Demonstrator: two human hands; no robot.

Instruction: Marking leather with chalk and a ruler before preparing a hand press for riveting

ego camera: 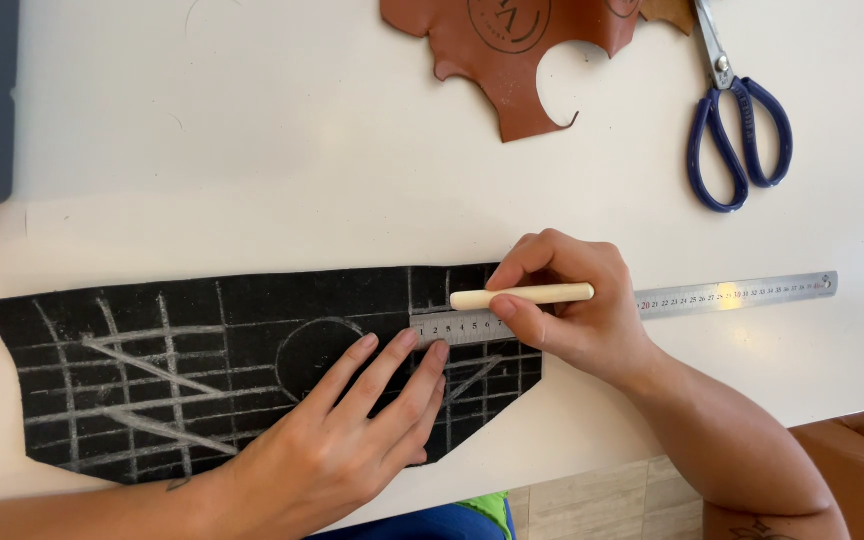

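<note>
Left hand (337, 440): nearest the camera, lying flat on the black sheet (202, 370), fingers (392, 365) spread a little and holding nothing; the fingertips press on the near end of the ruler (712, 297).
Black sheet: flat on the white table (252, 140), left of centre, covered in pale chalk lines and one drawn circle; its right end lies under both hands.
Ruler: steel, lying left to right, its left end on the sheet, the rest running off onto bare table.
Right hand (572, 310): just beyond the left hand, fingers pinched around a cream stick (522, 296) held almost level along the ruler's far edge, tip pointing left.
Doing it well: I judge the line comes out straight only if the left fingertips keep firm pressure on the ruler near the tip, and the stick rides tight against the edge at one steady angle.
Risk: the ruler's long right end is unheld, so it could pivot.
Brown leather (512, 60): at the far edge, ragged, with a round notch cut out.
Scissors (737, 130): blue-handled, far right, just beside the leather, well apart from both hands.
</note>
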